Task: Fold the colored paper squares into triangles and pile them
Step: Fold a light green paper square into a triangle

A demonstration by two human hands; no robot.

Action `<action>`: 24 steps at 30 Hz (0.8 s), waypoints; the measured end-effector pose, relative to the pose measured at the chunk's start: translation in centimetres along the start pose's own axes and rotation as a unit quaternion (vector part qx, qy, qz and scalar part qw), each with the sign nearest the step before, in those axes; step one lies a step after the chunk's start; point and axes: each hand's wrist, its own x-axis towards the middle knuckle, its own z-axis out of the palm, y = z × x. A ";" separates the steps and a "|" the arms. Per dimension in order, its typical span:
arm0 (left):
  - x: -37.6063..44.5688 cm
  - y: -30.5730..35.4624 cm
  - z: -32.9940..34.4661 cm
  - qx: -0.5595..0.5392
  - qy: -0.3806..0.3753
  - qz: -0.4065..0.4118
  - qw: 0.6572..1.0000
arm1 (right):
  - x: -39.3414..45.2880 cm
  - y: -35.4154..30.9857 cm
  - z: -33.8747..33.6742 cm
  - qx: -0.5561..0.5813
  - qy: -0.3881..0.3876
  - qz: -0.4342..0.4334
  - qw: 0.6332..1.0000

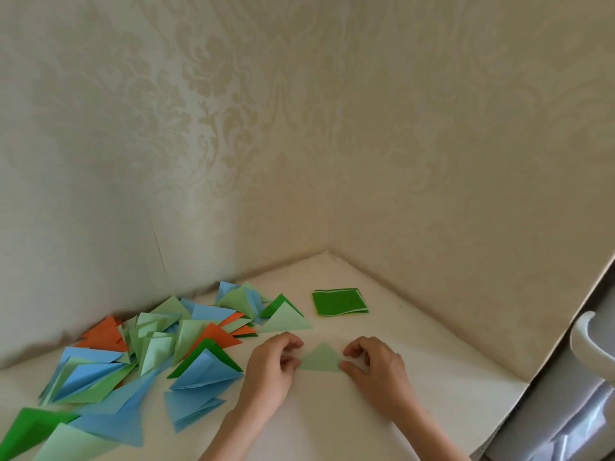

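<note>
We pinch the pale green triangle (321,360) flat on the tabletop (416,377), left hand (273,367) and right hand (374,366) gripping its base corners, creasing; next, we judge, it joins the pile (159,347), then another square off the stack (339,302).
</note>
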 end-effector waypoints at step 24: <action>-0.8 1.8 3.1 0.044 0.026 0.009 0.999 | -0.3 1.0 0.6 -0.016 0.042 -0.046 0.998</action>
